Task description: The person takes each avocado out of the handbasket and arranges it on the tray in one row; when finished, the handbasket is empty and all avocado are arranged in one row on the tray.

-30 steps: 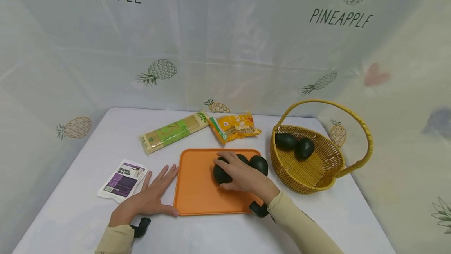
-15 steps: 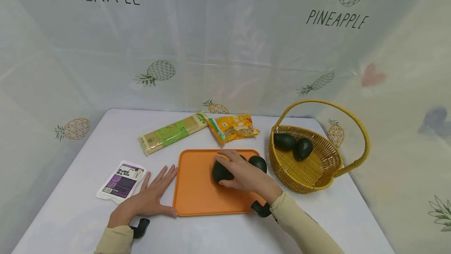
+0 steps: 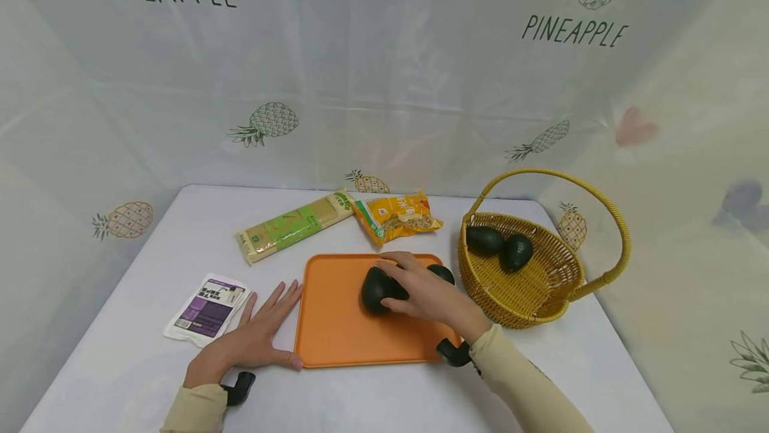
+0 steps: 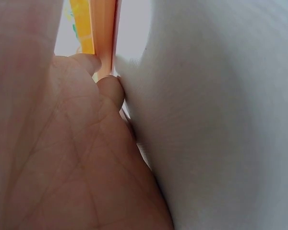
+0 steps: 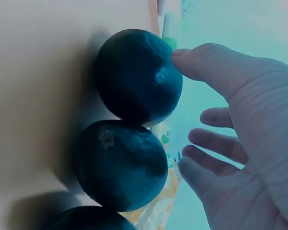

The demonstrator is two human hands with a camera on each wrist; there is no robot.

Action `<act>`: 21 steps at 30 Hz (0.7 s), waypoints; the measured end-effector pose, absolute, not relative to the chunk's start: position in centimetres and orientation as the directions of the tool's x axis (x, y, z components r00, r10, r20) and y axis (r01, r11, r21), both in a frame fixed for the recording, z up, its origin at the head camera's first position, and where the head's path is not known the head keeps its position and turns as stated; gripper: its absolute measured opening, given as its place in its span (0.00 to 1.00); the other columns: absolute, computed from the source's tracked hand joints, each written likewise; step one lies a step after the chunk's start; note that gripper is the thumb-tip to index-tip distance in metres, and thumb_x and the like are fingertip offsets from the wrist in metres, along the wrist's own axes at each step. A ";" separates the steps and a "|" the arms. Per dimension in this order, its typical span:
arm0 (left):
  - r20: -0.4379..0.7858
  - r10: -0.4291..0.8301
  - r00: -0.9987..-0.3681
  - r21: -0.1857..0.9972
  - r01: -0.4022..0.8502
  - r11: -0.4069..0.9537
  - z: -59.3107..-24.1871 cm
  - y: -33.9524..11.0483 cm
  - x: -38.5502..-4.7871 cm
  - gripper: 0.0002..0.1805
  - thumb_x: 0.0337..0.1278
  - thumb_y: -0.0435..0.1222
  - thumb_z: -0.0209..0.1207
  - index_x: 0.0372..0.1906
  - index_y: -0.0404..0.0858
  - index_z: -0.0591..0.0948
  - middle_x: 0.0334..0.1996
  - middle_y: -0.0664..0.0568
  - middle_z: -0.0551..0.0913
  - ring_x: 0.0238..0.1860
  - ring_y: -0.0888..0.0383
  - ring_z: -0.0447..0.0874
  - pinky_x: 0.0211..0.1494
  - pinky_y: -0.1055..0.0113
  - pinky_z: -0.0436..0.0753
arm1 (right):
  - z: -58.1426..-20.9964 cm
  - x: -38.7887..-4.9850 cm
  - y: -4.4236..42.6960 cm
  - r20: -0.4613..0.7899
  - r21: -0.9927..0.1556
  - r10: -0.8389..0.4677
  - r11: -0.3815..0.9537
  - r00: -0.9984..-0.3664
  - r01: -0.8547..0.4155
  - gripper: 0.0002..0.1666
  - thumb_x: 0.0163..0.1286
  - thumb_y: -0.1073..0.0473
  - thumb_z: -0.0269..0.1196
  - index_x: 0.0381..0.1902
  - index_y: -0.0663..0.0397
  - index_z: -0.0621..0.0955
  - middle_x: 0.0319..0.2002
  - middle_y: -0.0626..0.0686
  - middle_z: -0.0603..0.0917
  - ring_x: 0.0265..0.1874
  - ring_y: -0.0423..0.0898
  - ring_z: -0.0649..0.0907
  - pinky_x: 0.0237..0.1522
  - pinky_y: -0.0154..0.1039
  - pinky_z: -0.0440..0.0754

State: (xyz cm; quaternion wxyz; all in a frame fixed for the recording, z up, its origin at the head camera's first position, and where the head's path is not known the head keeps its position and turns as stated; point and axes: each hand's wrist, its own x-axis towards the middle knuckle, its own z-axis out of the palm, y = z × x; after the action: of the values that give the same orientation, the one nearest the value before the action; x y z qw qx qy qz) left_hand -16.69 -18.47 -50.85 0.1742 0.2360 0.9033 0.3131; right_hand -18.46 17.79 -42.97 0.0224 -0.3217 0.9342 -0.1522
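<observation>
We rested the left hand [image 3: 255,338], fingers spread, at the left edge of the orange tray [image 3: 330,333]. On the tray lay three avocados [image 5: 120,165]; above it we positioned the right hand [image 3: 429,294], fingers loosely extended, thumb apart. We could not determine contact.

Head view looks down; wrist views sit close; tray [image 3: 336,336] shared.

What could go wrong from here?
1. Rolling: the three rounded avocados sit in a row on the orange tray, seemingly touching, so a nudge from the right hand could move the others.
2. Tray shift: the left hand lies at the tray's left edge; sideways pressure might slide it.
3. Knock: the basket stands close to the tray's right side, so the right arm might bump it.
</observation>
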 end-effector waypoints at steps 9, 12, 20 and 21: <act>-0.170 0.535 -0.827 0.647 0.315 0.694 -50.8 -18.4 -16.7 0.78 0.37 0.64 0.81 0.89 0.43 0.47 0.90 0.41 0.44 0.89 0.32 0.33 0.82 0.25 0.21 | -42.8 -18.4 18.3 0.074 -0.292 -0.600 0.750 -0.796 -0.593 0.42 0.75 0.48 0.71 0.79 0.60 0.72 0.77 0.62 0.72 0.74 0.57 0.78 0.67 0.49 0.87; -0.171 0.536 -0.827 0.648 0.315 0.693 -50.8 -18.4 -16.7 0.78 0.37 0.64 0.81 0.89 0.44 0.47 0.90 0.41 0.44 0.89 0.32 0.33 0.82 0.25 0.21 | -42.7 -18.4 18.7 0.074 -0.302 -0.593 0.753 -0.802 -0.585 0.42 0.74 0.48 0.72 0.79 0.57 0.71 0.77 0.61 0.72 0.74 0.57 0.77 0.69 0.51 0.86; -0.161 0.536 -0.829 0.650 0.319 0.689 -50.8 -18.4 -16.7 0.78 0.37 0.63 0.82 0.89 0.43 0.48 0.89 0.41 0.45 0.88 0.31 0.34 0.82 0.24 0.21 | -42.4 -18.6 20.0 0.088 -0.306 -0.590 0.751 -0.803 -0.586 0.41 0.74 0.50 0.72 0.79 0.54 0.72 0.76 0.62 0.72 0.75 0.59 0.76 0.71 0.55 0.83; -0.160 0.535 -0.829 0.650 0.319 0.689 -50.8 -18.4 -16.7 0.78 0.37 0.63 0.82 0.89 0.42 0.48 0.89 0.40 0.45 0.88 0.31 0.34 0.82 0.24 0.21 | -42.4 -18.6 20.1 0.084 -0.307 -0.585 0.755 -0.807 -0.579 0.41 0.74 0.49 0.72 0.79 0.54 0.72 0.77 0.63 0.72 0.75 0.59 0.76 0.72 0.55 0.83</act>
State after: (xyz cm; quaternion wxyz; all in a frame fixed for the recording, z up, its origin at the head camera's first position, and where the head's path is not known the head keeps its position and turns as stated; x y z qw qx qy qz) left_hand -16.65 -18.43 -50.76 0.1714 0.2366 0.9029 0.3152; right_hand -18.62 20.13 -42.42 0.0086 -0.3106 0.9367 -0.1610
